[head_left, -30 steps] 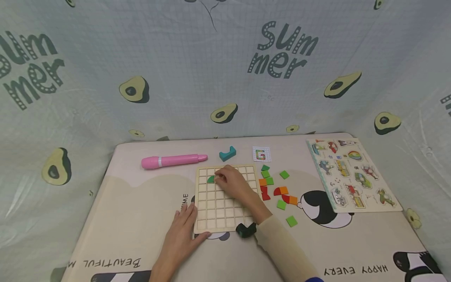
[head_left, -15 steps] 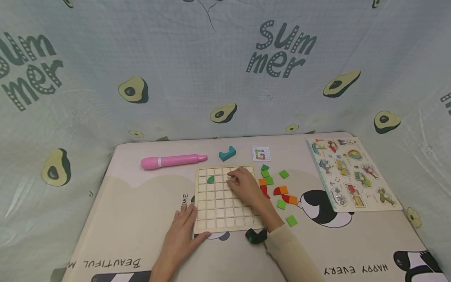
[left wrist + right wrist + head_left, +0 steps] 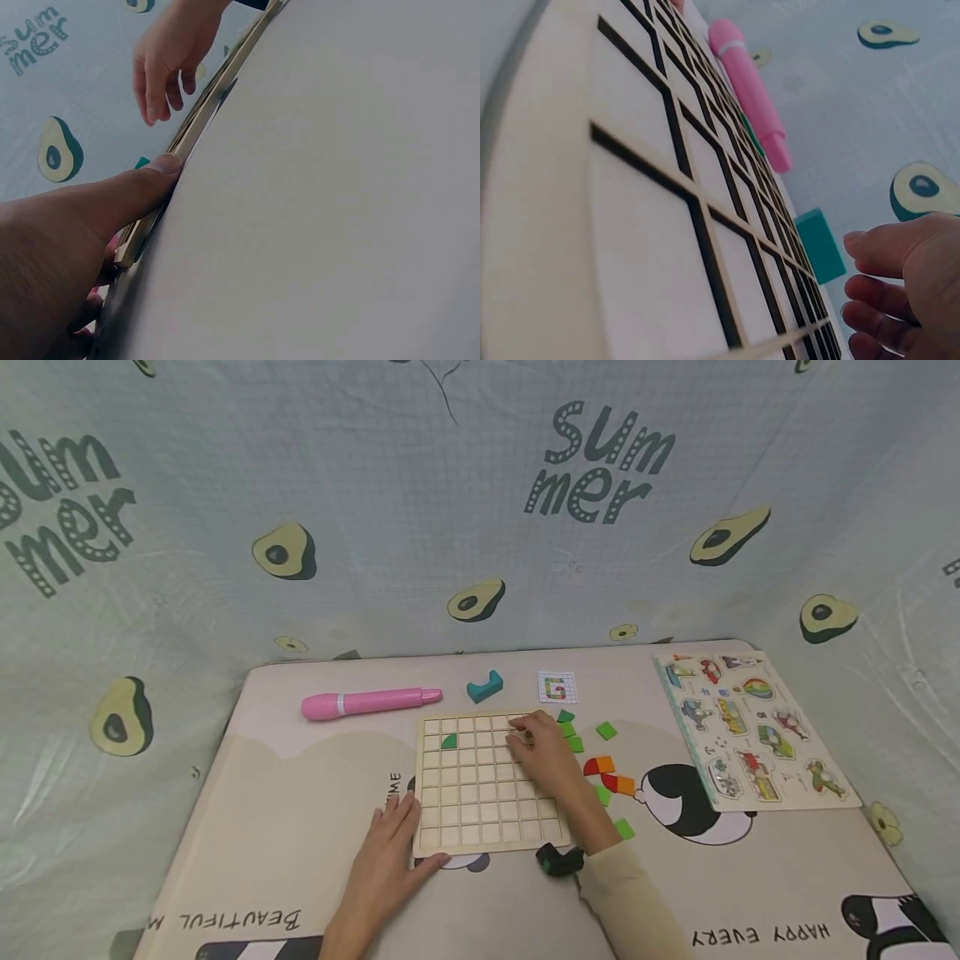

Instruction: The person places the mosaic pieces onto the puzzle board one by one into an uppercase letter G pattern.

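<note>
A wooden grid board (image 3: 480, 810) lies flat on the table with one green quarter-round piece (image 3: 448, 741) in a cell near its upper left. My right hand (image 3: 542, 750) hovers over the board's upper right corner with loosely bent fingers (image 3: 889, 251) and holds nothing. It is close to the loose green, orange and red pieces (image 3: 598, 766) just right of the board. My left hand (image 3: 386, 852) lies flat on the table, its thumb (image 3: 154, 176) pressed against the board's near left edge (image 3: 199, 120).
A pink pen (image 3: 367, 702), a teal block (image 3: 484, 687) and a small pattern card (image 3: 557, 687) lie behind the board. A picture puzzle board (image 3: 750, 731) sits at the far right. A printed curtain closes the back and sides.
My right hand has slid right across the board, from the green piece to the upper right corner. The green piece stays in its cell. The left hand has not moved.
</note>
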The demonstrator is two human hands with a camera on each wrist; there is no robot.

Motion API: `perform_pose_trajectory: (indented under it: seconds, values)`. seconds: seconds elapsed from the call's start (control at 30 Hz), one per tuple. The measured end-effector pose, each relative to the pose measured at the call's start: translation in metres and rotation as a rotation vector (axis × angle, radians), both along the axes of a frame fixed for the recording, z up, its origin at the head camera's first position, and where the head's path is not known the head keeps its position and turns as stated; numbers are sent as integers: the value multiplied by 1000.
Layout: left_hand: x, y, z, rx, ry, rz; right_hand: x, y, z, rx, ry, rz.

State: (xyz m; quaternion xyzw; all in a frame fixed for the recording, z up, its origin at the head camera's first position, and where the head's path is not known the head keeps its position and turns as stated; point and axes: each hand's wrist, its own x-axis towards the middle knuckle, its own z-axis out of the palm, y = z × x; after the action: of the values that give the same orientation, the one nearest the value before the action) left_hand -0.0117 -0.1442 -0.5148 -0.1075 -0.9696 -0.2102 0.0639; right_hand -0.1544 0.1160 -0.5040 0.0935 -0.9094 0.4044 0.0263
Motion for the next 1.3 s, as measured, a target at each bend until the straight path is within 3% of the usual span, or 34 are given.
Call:
perform_pose_trajectory:
  seconds: [0.5,0.87,1.3]
  values:
    - [0,0,0,3,5,3,-8,35,2,20,74,-136]
    - [0,0,-1,7,37,-2,-11,50,-2,42,-23,-206]
    - [0,0,0,9,-2,0,-10,57,3,141,-120,-250]
